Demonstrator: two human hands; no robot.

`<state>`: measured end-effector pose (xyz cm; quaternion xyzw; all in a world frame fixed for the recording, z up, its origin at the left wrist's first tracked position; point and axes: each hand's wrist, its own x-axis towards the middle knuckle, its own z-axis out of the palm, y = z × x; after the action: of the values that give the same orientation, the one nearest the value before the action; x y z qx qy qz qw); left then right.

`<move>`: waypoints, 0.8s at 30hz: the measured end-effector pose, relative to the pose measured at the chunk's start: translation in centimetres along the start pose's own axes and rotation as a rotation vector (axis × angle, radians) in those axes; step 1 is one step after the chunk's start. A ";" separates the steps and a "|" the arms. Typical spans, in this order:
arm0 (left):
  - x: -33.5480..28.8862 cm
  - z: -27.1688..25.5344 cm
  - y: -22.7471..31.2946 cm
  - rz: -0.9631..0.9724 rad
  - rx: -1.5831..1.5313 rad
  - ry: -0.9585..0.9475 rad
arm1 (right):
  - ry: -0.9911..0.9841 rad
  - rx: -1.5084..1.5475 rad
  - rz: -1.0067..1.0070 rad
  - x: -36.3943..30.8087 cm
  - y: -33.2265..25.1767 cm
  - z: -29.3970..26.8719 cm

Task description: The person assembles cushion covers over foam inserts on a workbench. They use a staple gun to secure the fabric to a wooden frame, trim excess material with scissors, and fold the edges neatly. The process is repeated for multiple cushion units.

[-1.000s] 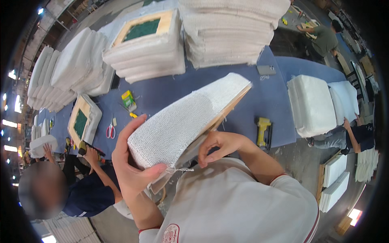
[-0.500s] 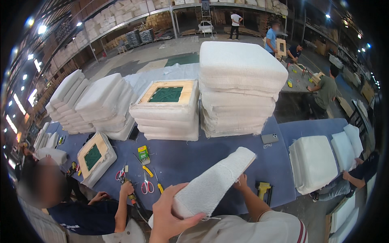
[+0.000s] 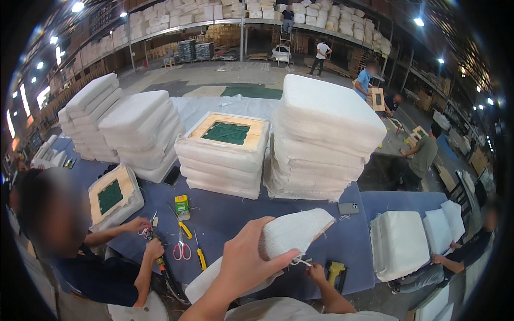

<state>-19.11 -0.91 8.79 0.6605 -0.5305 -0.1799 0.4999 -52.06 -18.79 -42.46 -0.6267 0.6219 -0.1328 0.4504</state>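
Note:
A padded seat cushion (image 3: 292, 230), covered in white woven fabric, is tilted up before me at the table's near edge. My left hand (image 3: 249, 259) is wrapped over it, thumb on the near side and fingers on the far side. My right hand (image 3: 317, 273) is closed at the end of a loose white fabric strand (image 3: 301, 261) that hangs from the cushion's edge. Beside that hand lies a yellow and black staple gun (image 3: 335, 272). Part of the cushion is hidden behind my left hand and forearm.
Stacked white cushions (image 3: 326, 139) stand across the blue table (image 3: 257, 214). Red-handled scissors (image 3: 182, 250), yellow-handled screwdrivers (image 3: 201, 258), a green-yellow box (image 3: 182, 207) and a phone (image 3: 348, 208) lie nearer. A co-worker (image 3: 107, 267) at left holds scissors and a tool.
My left hand has shifted right, farther over the cushion. My right hand has come from behind the cushion's edge to the strand. The co-worker at left has picked up scissors. My view has shifted.

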 end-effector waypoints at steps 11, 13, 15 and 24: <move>2.2 -1.5 -2.7 0.112 0.040 -0.113 | -0.044 -0.144 0.084 -4.8 0.1 -0.3; 2.6 -1.8 -3.3 0.113 0.037 -0.127 | 0.059 0.071 0.091 -5.4 -2.6 -1.5; 2.9 -2.0 -3.7 0.141 0.032 -0.108 | 0.182 -0.007 0.042 -4.5 -4.8 -4.3; 3.8 -3.3 -4.7 0.083 0.037 -0.110 | 0.295 -0.034 -0.022 -8.1 -8.9 -5.4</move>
<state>-12.72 -2.97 7.38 0.6361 -0.5874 -0.1853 0.4648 -51.70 -15.29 -29.79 -0.6148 0.6764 -0.2179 0.3422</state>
